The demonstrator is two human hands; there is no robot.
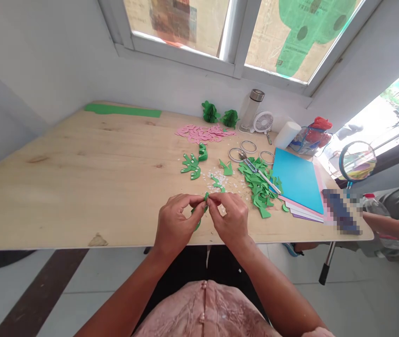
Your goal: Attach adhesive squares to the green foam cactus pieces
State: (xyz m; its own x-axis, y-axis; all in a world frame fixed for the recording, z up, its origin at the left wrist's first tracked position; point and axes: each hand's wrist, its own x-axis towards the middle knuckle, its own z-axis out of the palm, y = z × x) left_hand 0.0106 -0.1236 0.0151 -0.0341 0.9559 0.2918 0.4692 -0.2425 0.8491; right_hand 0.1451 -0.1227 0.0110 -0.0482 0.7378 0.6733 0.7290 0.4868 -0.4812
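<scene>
My left hand pinches a green paper cutout near the table's front edge, and its lower part shows below the fingers. Thumb and fingertip of my right hand close on the same cutout's top edge, touching the left fingertips. Just beyond lie another curved green cutout and a scatter of tiny white bits. Farther off, branching green cutouts carry small white squares, with a stack of curved green pieces beside them.
Green scraps lie at right with scissors, a white-handled craft knife and tape rolls. Blue paper tops a sheet stack. Behind stand pink cutouts, a bottle and a fan. Another person's arm shows at right.
</scene>
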